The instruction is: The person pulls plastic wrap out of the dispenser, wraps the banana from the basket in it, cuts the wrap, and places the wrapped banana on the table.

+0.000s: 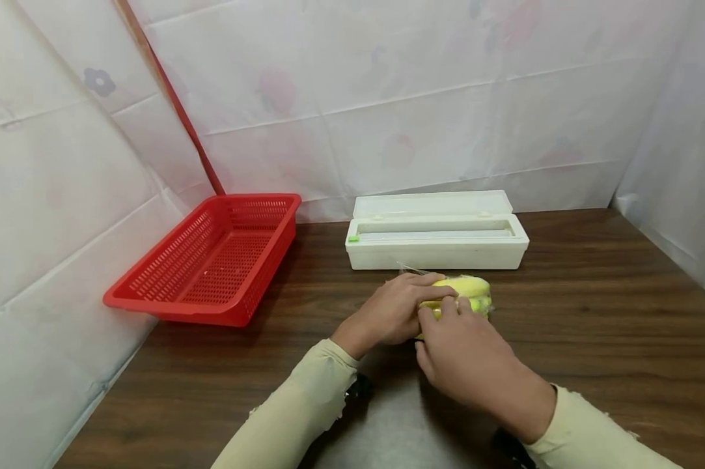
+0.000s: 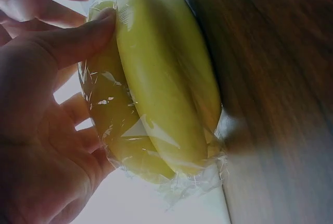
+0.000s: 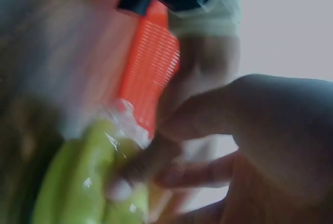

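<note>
A bunch of yellow bananas (image 1: 468, 285) lies wrapped in clear cling film, just in front of the white box. My left hand (image 1: 390, 314) holds it at its left side. In the left wrist view, the left thumb (image 2: 86, 35) presses on the film-covered bananas while the fingers reach behind them. Crinkled film (image 2: 200, 179) gathers at one end of the bunch. My right hand (image 1: 472, 355) is at the near side, its fingertips overlapping the bunch in the head view. The left wrist view shows right-hand fingers (image 2: 57, 0) extended beside the film.
Behind the bananas stands a white cling film box (image 1: 437, 256), lid raised, with a green tab (image 1: 353, 238) at its left. A red perforated basket (image 1: 176, 305) stands at the left of the dark wooden table (image 1: 598, 312). White patterned sheeting (image 1: 399, 104) encloses the back and sides.
</note>
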Demonstrator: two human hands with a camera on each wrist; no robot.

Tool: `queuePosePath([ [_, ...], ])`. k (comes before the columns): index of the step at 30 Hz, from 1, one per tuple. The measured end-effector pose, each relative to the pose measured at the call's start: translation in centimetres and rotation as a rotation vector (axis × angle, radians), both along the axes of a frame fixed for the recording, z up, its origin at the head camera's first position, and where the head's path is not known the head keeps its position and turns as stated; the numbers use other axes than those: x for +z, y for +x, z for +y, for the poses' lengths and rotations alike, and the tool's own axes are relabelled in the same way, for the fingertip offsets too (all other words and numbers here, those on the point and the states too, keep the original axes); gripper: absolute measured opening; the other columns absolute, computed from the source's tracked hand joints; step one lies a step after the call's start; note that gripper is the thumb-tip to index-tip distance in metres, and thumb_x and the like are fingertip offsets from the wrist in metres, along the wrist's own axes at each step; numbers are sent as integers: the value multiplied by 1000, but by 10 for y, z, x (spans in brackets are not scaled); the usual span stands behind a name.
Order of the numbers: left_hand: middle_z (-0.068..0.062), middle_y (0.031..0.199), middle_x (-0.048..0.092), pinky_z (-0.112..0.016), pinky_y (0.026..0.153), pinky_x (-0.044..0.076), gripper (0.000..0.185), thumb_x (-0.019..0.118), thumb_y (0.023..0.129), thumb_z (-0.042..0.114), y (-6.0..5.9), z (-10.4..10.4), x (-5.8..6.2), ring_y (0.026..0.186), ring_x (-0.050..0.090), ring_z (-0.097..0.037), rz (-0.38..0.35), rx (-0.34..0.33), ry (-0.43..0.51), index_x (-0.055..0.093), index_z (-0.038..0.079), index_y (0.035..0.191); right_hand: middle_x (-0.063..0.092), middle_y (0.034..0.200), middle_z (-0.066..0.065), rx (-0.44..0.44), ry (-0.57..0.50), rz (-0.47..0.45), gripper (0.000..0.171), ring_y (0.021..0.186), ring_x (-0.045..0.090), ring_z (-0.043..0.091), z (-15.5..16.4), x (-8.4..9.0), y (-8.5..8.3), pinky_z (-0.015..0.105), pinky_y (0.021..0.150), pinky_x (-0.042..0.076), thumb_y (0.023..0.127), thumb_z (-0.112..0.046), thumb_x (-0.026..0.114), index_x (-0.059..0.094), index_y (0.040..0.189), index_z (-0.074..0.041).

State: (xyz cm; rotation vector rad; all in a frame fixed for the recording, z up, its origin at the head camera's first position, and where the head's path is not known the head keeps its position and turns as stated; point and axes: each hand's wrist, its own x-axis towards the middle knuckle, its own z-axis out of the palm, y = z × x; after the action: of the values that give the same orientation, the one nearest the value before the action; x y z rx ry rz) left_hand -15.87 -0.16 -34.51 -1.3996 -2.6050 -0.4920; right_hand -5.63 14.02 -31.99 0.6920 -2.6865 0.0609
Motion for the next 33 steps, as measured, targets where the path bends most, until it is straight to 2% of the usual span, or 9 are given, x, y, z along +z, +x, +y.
queuePosePath([
  [5,8,146,52,-39,98,48,38,73,91,24,0,0,0,126,53,-16,-15,19,18,69,29,128,60,106,19,21,-143,-207,27,80,62,29,16,18,-8,44,65,53,91,-18,65,63,112,-1],
  [8,9,144,53,-40,97,48,34,76,90,28,1,1,0,125,53,-17,-14,30,9,72,29,124,60,96,11,0,-173,-292,30,73,57,23,27,25,-16,42,65,50,92,-21,64,64,115,-3],
  [10,7,145,52,-40,96,48,37,77,90,30,2,2,0,125,53,-18,-16,36,-1,71,28,126,64,97,8,-23,-181,-331,29,77,59,22,36,30,-21,43,68,51,93,-23,62,66,114,-4],
  [13,5,148,50,-39,95,48,42,76,90,34,3,3,0,126,52,-20,-25,50,-23,68,28,130,69,97,4,-51,-203,-349,24,82,63,20,50,35,-30,44,71,52,95,-24,60,67,108,-5],
  [16,2,151,48,-40,96,47,45,75,91,35,5,3,1,130,50,-22,-43,64,-41,66,27,134,71,95,1,-88,-206,-357,24,77,64,16,65,38,-40,42,67,52,97,-24,56,68,109,-6],
  [20,1,151,48,-39,101,45,46,75,91,35,5,3,2,132,49,-22,-45,65,-49,65,27,135,68,87,-3,-128,-180,-377,28,64,55,11,83,37,-50,35,58,46,99,-23,52,68,112,-4],
  [23,1,151,47,-40,102,45,46,75,91,35,5,4,2,133,49,-23,-46,68,-55,65,28,135,66,86,-2,-143,-146,-399,28,63,53,12,93,34,-55,36,57,45,100,-22,52,69,114,-4],
  [29,3,152,47,-39,100,46,46,75,91,36,6,4,2,132,49,-22,-50,77,-62,64,28,136,64,87,-2,-135,-122,-485,25,67,52,14,107,28,-64,35,59,43,97,-19,54,71,111,-8],
  [33,5,150,48,-38,98,47,46,75,91,36,6,4,1,129,50,-21,-42,82,-55,65,29,135,64,89,-5,-89,-111,-563,21,71,53,13,113,21,-70,35,61,45,95,-20,59,73,107,-10],
])
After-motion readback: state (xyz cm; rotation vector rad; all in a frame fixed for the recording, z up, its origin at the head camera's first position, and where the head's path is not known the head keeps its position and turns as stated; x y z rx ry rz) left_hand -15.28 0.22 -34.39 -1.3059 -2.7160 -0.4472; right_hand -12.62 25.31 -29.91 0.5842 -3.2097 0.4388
